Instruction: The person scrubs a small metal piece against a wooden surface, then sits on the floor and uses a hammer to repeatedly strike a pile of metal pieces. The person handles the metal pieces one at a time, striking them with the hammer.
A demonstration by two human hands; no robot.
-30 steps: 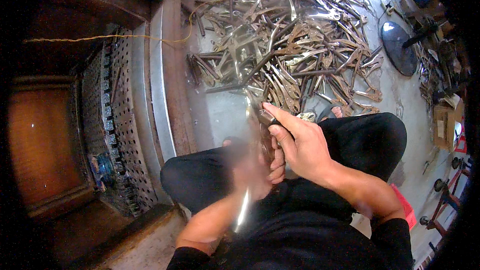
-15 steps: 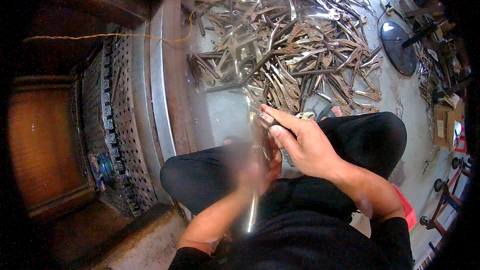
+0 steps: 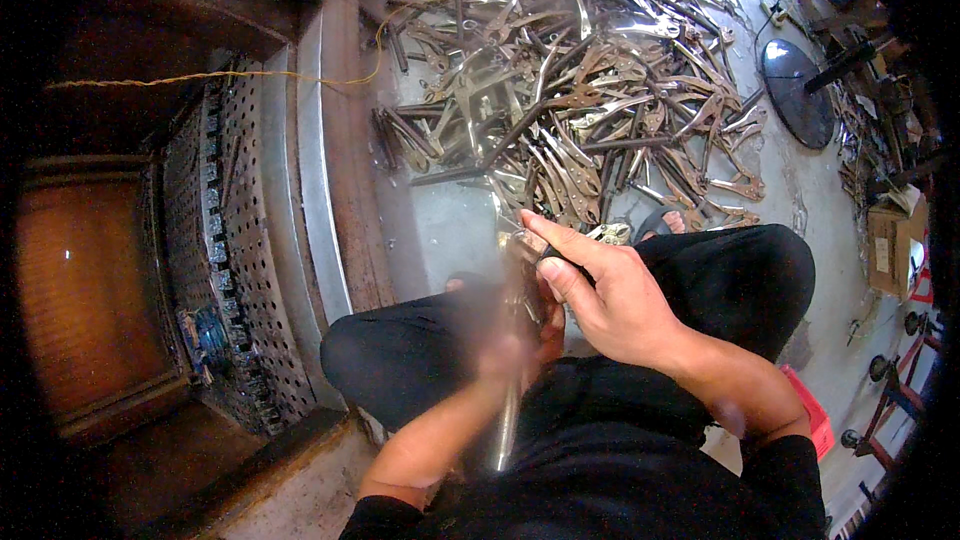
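In front of my lap, my left hand [image 3: 515,350] is closed around a long metal tool [image 3: 507,430] that looks like locking pliers. Its bright rounded handle slants down toward my body. A hazy blur covers much of this hand and the tool's upper end. My right hand [image 3: 620,300] reaches across from the right, index finger stretched along the tool's top end and thumb bent toward it. Between thumb and index finger sits a small dark piece with shiny metal [image 3: 530,248]; its kind cannot be made out. The two hands are close together.
A large heap of pliers parts [image 3: 590,90] lies on the grey floor ahead. To the left stands a metal frame with a perforated panel [image 3: 255,190], a yellow wire [image 3: 250,71] crossing it. A round black base [image 3: 797,95], a cardboard box [image 3: 890,240] and a red bin [image 3: 808,410] are at right.
My right thumb and the small dark piece have shifted slightly, and the piece is more hidden now. My left hand stays on the tool in nearly the same place.
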